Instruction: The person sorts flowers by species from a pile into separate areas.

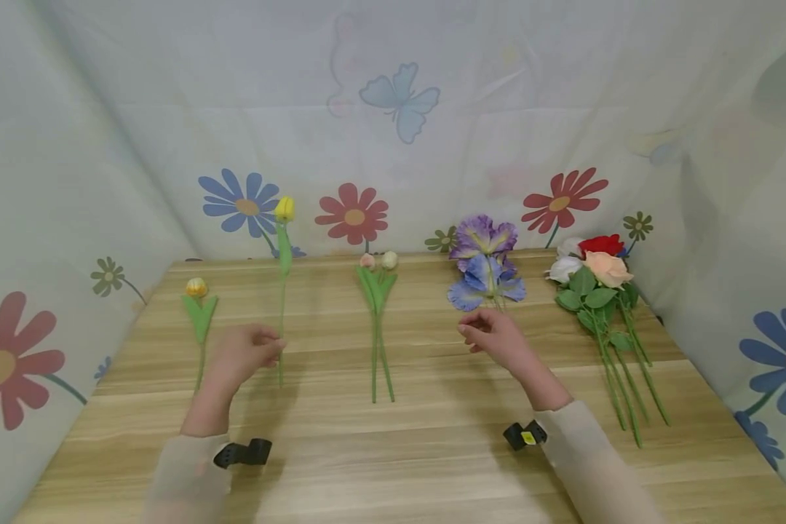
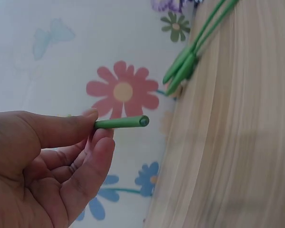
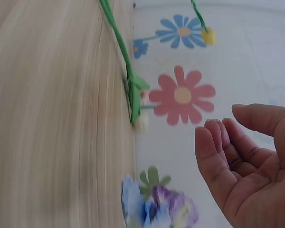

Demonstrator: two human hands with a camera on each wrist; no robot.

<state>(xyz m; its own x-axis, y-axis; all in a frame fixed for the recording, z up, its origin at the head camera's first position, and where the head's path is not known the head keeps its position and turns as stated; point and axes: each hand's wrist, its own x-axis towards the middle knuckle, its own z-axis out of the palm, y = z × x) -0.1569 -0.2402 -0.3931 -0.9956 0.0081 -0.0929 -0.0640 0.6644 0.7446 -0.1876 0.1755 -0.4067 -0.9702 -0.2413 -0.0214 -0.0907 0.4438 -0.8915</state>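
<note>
My left hand (image 1: 245, 354) pinches the green stem of a yellow tulip (image 1: 284, 211) between thumb and fingertips. The tulip stands upright, bloom at the top, and the stem's cut end (image 2: 144, 121) pokes out past the fingers in the left wrist view. Nothing is in my right hand (image 1: 494, 336), whose fingers are loosely bent with a gap to the thumb (image 3: 256, 114). It hovers just in front of the purple and blue irises (image 1: 485, 280). Between the hands lie two tulips (image 1: 375, 298), one pink and one white, their stems crossing.
An orange-yellow tulip (image 1: 197, 287) lies at the left, its stem partly behind my left wrist. Several roses (image 1: 605, 269), red, peach and white, lie bunched at the right on the wooden table (image 1: 393, 466). A flower-printed curtain (image 1: 399, 160) hangs behind the table's back edge.
</note>
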